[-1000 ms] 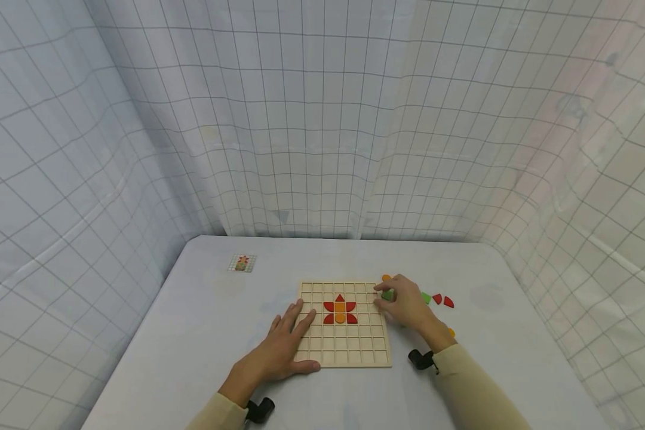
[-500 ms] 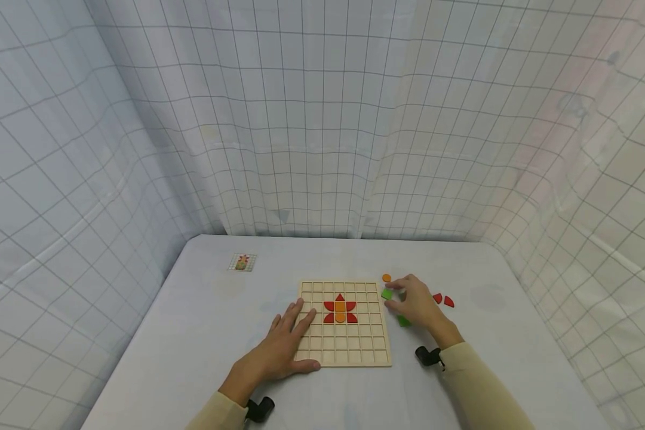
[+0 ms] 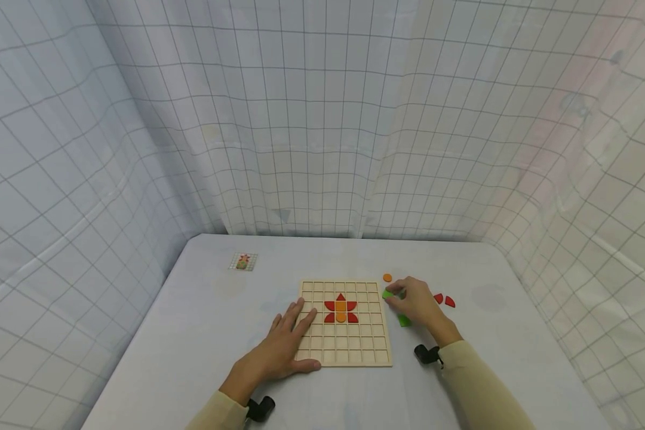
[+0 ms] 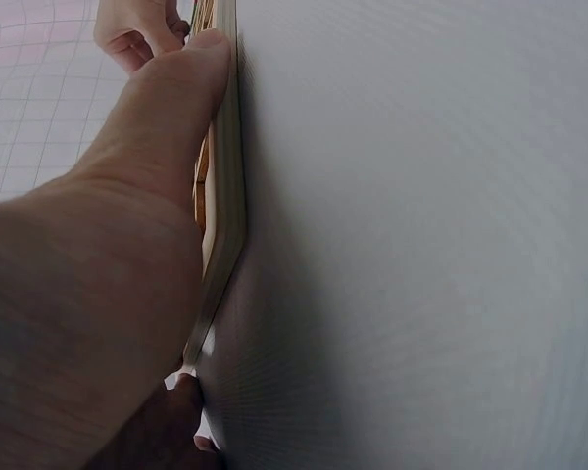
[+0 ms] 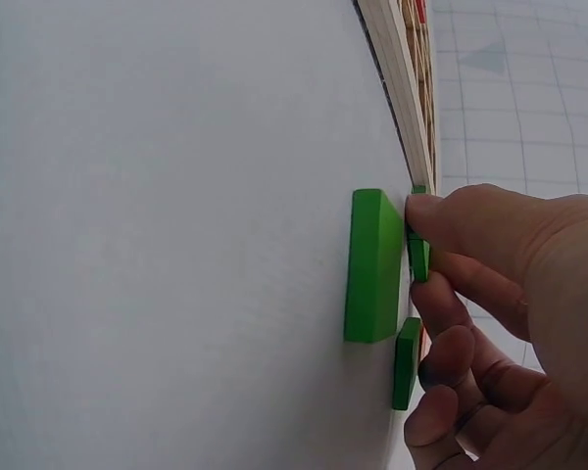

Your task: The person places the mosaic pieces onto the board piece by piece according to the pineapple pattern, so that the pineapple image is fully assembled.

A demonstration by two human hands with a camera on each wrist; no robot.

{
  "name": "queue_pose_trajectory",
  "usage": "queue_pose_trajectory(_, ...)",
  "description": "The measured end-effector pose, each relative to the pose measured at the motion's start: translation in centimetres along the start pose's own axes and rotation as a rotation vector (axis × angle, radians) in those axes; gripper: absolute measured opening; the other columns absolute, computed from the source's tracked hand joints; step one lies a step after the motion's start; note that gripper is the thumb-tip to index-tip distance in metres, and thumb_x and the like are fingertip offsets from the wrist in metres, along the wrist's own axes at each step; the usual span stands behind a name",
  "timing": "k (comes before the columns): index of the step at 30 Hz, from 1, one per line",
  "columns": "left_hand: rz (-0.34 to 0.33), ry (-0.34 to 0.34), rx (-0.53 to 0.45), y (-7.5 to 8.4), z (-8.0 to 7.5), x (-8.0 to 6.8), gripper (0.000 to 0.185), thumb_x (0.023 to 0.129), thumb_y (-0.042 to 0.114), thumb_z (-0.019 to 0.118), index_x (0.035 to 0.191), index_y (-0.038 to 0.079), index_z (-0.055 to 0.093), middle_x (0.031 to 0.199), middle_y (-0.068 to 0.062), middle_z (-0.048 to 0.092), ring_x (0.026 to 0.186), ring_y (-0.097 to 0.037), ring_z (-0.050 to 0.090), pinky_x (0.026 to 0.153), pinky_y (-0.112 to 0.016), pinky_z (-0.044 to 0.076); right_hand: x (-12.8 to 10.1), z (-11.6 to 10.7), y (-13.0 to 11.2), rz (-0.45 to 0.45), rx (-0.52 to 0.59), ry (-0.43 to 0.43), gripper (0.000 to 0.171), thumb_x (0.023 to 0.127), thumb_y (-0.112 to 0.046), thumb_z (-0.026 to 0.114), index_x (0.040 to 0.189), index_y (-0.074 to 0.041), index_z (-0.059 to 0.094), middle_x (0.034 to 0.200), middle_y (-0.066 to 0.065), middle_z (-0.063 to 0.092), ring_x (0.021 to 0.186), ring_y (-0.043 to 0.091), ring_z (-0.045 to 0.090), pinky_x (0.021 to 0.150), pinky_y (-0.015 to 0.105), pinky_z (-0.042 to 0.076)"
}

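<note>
Centre of the smooth white tabletop (image 3: 193,340), and here's the pale wooden board (image 3: 362,343), square, ribbed with thin raised strips into a grid. Mid-board, a flower-like figure: flat red pieces (image 3: 329,318), pointed and curved, around orange pieces (image 3: 340,306). The left hand (image 3: 279,352) is spread wide, fingers straight, resting over the board's left edge and near-left corner, gripping nothing. Over to the right hand (image 3: 415,303): thumb and finger nearly together, pinching a small green piece (image 5: 419,258) just off the board's right edge! Close by, a thick, crisp-edged green block (image 5: 372,269). An orange disc (image 3: 387,278) lies off the board's far-right corner, two red wedges (image 3: 450,301) towards the tabletop's right edge, a patterned card (image 3: 243,261) near its far-left corner.
</note>
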State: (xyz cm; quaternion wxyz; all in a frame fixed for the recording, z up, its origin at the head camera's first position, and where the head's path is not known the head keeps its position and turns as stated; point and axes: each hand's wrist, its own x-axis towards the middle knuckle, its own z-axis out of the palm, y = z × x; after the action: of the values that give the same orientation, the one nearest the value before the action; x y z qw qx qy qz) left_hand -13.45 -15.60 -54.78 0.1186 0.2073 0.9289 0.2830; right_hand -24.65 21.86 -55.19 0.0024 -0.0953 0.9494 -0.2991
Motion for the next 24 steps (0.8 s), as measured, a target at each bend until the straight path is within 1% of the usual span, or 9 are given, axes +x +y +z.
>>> queue_pose_trajectory(7, 0.014, 0.005, 0.004, -0.2, 0.1, 0.0, 0.121, 0.095, 0.059, 0.095, 0.185, 0.011, 0.030, 0.196, -0.025, 0.008, 0.183, -0.052, 0.013, 0.144, -0.078, 0.016, 0.1, 0.0, 0.3, 0.020, 0.026, -0.004, 0.026, 0.102, -0.018, 0.092, 0.125, -0.008, 0.089, 0.121, 0.011, 0.083, 0.101, 0.022, 0.070, 0.090, 0.037, 0.062)
queue_pose_trajectory(13, 0.015, 0.011, 0.004, -0.2, 0.2, 0.1, 0.121, 0.095, 0.058, 0.095, 0.185, 0.010, 0.031, 0.196, -0.026, 0.009, 0.183, -0.052, 0.014, 0.144, -0.079, 0.016, -0.1, 0.0, 0.8, 0.020, 0.031, 0.020, 0.026, 0.101, -0.018, 0.093, 0.125, -0.008, 0.089, 0.123, 0.012, 0.084, 0.103, 0.022, 0.072, 0.091, 0.038, 0.062)
queue_pose_trajectory(16, 0.009, 0.006, 0.011, -0.3, 0.2, 0.2, 0.120, 0.096, 0.059, 0.094, 0.186, 0.012, 0.031, 0.196, -0.025, 0.008, 0.183, -0.052, 0.013, 0.144, -0.078, 0.016, -0.4, 0.0, 0.8, -0.001, 0.032, 0.035, 0.025, 0.100, -0.017, 0.093, 0.122, -0.007, 0.089, 0.119, 0.013, 0.084, 0.100, 0.021, 0.072, 0.088, 0.036, 0.060)
queue_pose_trajectory(21, 0.012, 0.007, 0.018, -0.2, 0.2, 0.3, 0.119, 0.097, 0.059, 0.093, 0.186, 0.011, 0.030, 0.196, -0.025, 0.008, 0.183, -0.052, 0.013, 0.144, -0.078, 0.016, -0.9, -0.1, 0.5, -0.035, 0.044, 0.059, 0.022, 0.099, -0.014, 0.094, 0.118, -0.006, 0.090, 0.110, 0.011, 0.083, 0.091, 0.017, 0.067, 0.080, 0.029, 0.055)
queue_pose_trajectory(24, 0.015, 0.003, 0.021, -0.2, 0.2, 0.2, 0.120, 0.097, 0.060, 0.092, 0.186, 0.010, 0.029, 0.196, -0.026, 0.008, 0.183, -0.053, 0.013, 0.144, -0.079, 0.016, -1.4, -0.2, 0.1, -0.051, 0.059, 0.069, 0.021, 0.098, -0.013, 0.094, 0.116, -0.005, 0.090, 0.106, 0.010, 0.082, 0.088, 0.015, 0.066, 0.077, 0.026, 0.054)
